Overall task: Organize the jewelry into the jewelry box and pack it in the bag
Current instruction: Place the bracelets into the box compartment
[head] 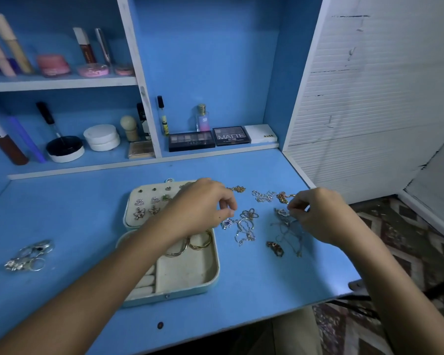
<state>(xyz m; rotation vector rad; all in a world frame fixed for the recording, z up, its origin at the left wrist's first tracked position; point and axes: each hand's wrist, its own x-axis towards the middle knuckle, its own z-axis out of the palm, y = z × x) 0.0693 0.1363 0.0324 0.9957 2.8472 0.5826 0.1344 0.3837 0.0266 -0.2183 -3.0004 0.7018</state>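
Your left hand hovers over the open jewelry box, fingers curled — what it pinches, if anything, you cannot tell. Your right hand pinches a thin silver chain among the loose necklaces just right of the box. All sits on a blue desk — two gold bangles in the tray, a cluster of rings far left, three palettes behind, patterned floor on the right.

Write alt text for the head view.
Both hands work over tangled chains on a blue desk: the right hand pinches one, the left hand hovers curled. An open jewelry box holds earrings and bangles; rings lie left.
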